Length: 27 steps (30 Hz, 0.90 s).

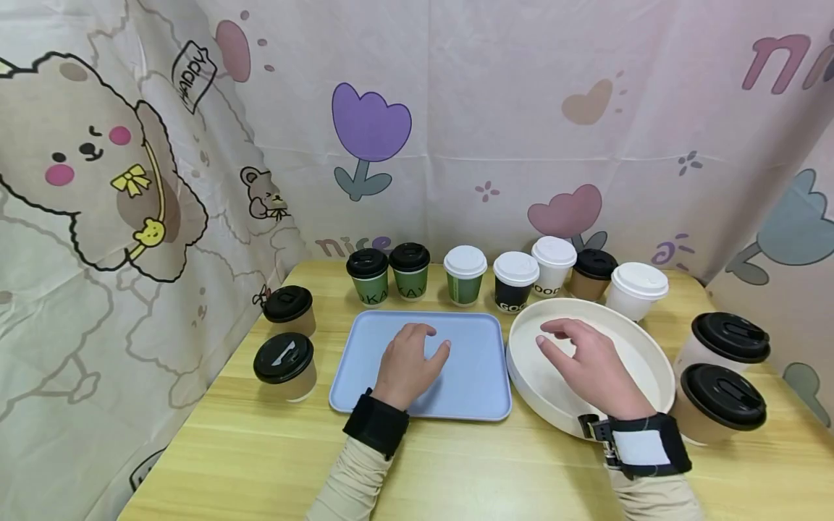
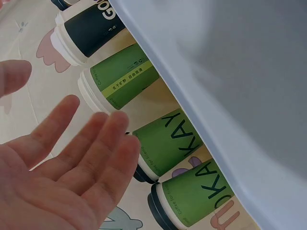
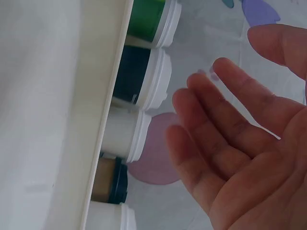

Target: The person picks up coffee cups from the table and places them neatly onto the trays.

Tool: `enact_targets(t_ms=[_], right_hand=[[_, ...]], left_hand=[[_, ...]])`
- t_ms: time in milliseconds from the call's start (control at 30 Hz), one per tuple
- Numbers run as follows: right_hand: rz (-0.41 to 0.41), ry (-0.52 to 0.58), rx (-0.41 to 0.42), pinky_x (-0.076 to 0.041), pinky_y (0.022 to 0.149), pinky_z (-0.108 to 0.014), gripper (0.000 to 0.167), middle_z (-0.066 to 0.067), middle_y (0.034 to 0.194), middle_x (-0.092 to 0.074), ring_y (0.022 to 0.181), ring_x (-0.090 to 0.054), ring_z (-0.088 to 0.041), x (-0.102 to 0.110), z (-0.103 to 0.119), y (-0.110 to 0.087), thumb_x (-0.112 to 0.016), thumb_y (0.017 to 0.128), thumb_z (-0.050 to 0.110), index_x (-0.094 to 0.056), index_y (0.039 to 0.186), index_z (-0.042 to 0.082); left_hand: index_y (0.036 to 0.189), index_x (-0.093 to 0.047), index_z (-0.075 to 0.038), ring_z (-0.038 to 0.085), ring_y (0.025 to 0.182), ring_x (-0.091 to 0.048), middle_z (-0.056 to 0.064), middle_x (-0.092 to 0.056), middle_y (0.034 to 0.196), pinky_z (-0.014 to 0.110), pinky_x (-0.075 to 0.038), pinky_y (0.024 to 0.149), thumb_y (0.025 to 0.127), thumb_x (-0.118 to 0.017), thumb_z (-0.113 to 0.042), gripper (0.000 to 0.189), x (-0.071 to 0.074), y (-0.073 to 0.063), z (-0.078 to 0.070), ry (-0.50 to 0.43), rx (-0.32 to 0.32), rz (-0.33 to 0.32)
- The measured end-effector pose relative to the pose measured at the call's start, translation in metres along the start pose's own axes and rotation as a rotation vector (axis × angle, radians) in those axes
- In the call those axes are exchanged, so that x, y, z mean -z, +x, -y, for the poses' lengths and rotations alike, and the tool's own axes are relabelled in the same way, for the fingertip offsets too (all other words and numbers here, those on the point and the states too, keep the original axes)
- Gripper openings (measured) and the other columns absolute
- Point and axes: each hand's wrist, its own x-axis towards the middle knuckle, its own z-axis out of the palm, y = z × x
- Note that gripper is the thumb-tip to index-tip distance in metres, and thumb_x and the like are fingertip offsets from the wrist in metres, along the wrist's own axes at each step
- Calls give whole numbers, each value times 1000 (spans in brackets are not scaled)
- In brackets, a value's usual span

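My left hand (image 1: 407, 365) hovers over the blue rectangular tray (image 1: 478, 369), its fingers loosely bent and holding nothing. Over the round cream tray (image 1: 625, 340) is my right hand (image 1: 589, 365), fingers relaxed, thumb apart, also holding nothing. Behind the blue tray stand two green cups with black lids (image 1: 368, 278) (image 1: 410, 271) and a green cup with a white lid (image 1: 465, 275). A black cup with a white lid (image 1: 515, 282), a white cup (image 1: 552, 266), a brown cup with a black lid (image 1: 591, 275) and another white cup (image 1: 636, 291) stand behind the round tray.
At the left of the wooden table (image 1: 260, 463) stand two brown cups with black lids (image 1: 289, 310) (image 1: 285, 367). On the right, a white cup with a black lid (image 1: 723, 340) and a brown one (image 1: 717, 403) stand close beside the round tray. A printed cloth (image 1: 469, 108) hangs behind.
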Motion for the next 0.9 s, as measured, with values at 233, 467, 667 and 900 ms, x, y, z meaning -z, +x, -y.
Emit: enact_targets(t_ms=[233, 467, 667, 900], right_hand=[[17, 8, 75, -54, 83, -49, 24, -10, 110, -72, 100, -68, -27, -13, 12, -2, -67, 100, 19, -72, 115, 2], [101, 8, 110, -54, 79, -40, 13, 0, 101, -71, 92, -66, -18, -26, 23, -6, -70, 98, 17, -75, 107, 10], [200, 2, 119, -53, 75, -32, 12, 4, 95, -69, 82, -61, -10, -35, 32, -8, -74, 96, 19, -76, 103, 9], [293, 14, 142, -48, 65, -25, 12, 7, 85, -65, 70, -54, -5, -46, 38, -9, -75, 94, 17, -76, 100, 7]], left_hand=[[102, -74, -3, 26, 86, -70, 13, -73, 98, 41, -56, 75, 98, -68, -28, 26, 1, -1, -1, -37, -16, 0], [100, -75, -4, 23, 80, -69, 10, -74, 92, 37, -55, 70, 98, -68, -27, 24, 3, -3, -3, -46, -28, -3], [101, -75, -5, 27, 81, -71, 10, -74, 93, 38, -56, 71, 98, -68, -27, 23, 12, -4, -7, -55, -43, -24], [100, -76, -6, 23, 80, -70, 10, -74, 93, 36, -56, 70, 96, -70, -26, 22, 26, -6, -12, -44, -56, -79]])
